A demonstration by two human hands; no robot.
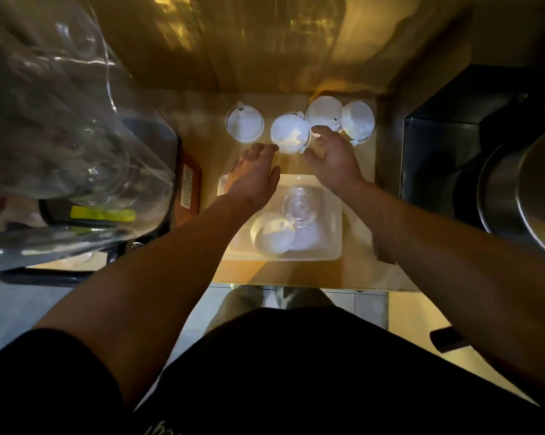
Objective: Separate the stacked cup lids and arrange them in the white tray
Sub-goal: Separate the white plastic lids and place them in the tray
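Head view: my left hand [255, 177] is flat-fingered, tips touching the stack [290, 133] at its rim to steady it. My right hand [333, 161] curls at its far side; I cannot tell whether it pinches yet. Three other stacks [244, 122] stand alongside on the table [296, 274]. The tray [335, 246], just nearer me, holds two lids [272, 237].

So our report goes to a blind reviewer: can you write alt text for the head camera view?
A person's left hand and right hand reach either side of one white lid stack among four at the back of a wooden counter. Nearer, the white tray holds a clear lid and a white lid.
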